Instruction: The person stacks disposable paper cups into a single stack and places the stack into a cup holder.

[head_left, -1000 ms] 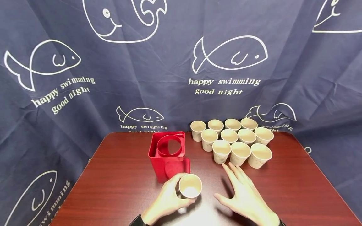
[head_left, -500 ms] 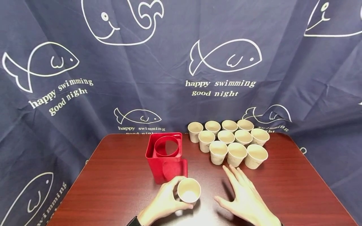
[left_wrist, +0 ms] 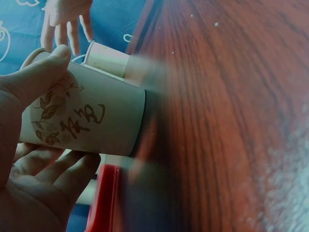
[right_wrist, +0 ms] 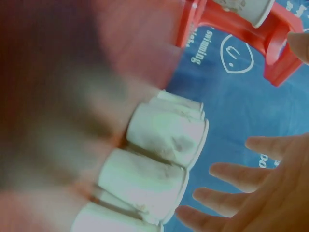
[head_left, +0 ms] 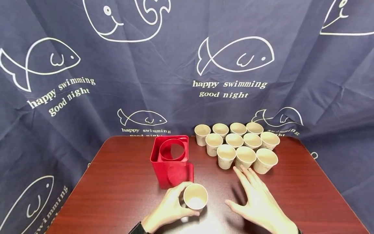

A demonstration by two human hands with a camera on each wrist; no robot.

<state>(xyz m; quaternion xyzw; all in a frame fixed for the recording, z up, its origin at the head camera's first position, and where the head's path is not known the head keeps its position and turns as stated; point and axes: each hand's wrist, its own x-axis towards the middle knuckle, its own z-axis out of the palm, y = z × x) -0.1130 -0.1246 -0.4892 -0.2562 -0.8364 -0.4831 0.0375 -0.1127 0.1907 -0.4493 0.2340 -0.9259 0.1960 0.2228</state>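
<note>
My left hand [head_left: 172,204] holds a white paper cup [head_left: 195,197] upright, thumb on the near side and fingers on the far side. In the left wrist view the cup [left_wrist: 91,106] shows brown leaf prints and writing. My right hand [head_left: 258,201] is spread with fingers apart and nothing in it, just in front of the grouped paper cups [head_left: 245,156]. Whether its fingertips touch one of them, I cannot tell. Behind my left hand stands a red square container [head_left: 163,172] with a round ring inside its open top.
Several paper cups [head_left: 214,143] stand upright in rows at the table's back right. The brown wooden table [head_left: 117,182] ends at a dark blue curtain [head_left: 175,65] printed with fish. A red flap or handle [head_left: 190,172] juts from the container's right side.
My right hand has shifted slightly to the right, by the front cups. My left hand keeps its hold on the cup. The head view has moved a little.
</note>
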